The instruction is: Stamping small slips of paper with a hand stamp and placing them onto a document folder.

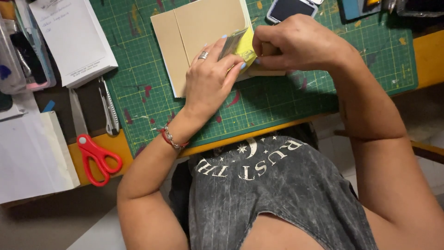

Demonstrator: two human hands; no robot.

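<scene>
Pinching yellow strip [245, 48] at cardboard cover's [199, 32] right edge.

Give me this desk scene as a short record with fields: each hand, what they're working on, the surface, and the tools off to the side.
left hand: presses on the tan card cover, fingers touching a yellow sheet
right hand: grips the yellow sheet from the other side
work surface: green cutting mat, paint-stained, on a yellow table
tools: red-handled scissors and a utility knife beside the mat
also there: white notepad, ink pad
</scene>
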